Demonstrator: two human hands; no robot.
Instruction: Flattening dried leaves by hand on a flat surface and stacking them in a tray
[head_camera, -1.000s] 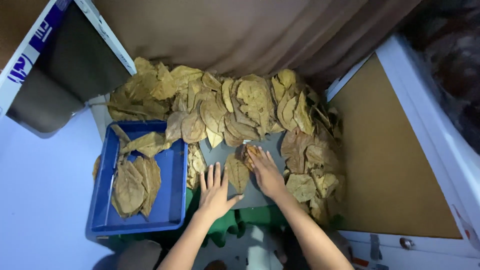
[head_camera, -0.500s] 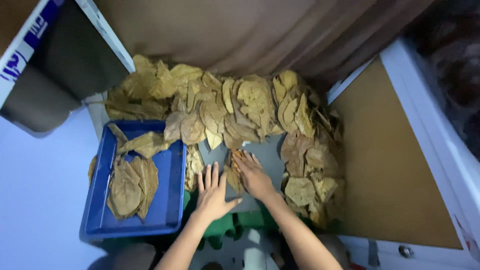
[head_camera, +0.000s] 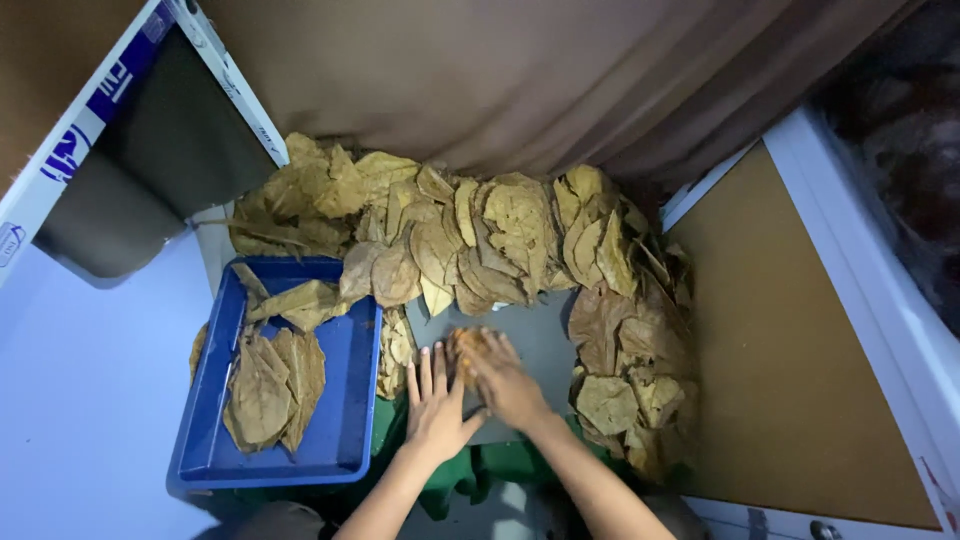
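Observation:
My left hand (head_camera: 436, 402) lies flat, palm down, fingers spread, on the grey board (head_camera: 540, 340). Beside it my right hand (head_camera: 500, 378) covers a dry brown leaf (head_camera: 462, 352) and presses on it; only the leaf's left edge shows. A big heap of dry tan leaves (head_camera: 470, 235) curves round the board at the back and right. Left of my hands stands a blue plastic tray (head_camera: 345, 400) with several flattened leaves (head_camera: 268, 385) stacked in it.
A brown curtain (head_camera: 520, 80) hangs behind the heap. A cork-faced panel with a white frame (head_camera: 790, 350) stands on the right. A white-edged dark panel (head_camera: 130, 170) leans at the upper left. Green cloth (head_camera: 500, 465) shows under the board.
My right hand has slid left across the board with the leaf, ending next to my left hand. The left hand has stayed flat in place.

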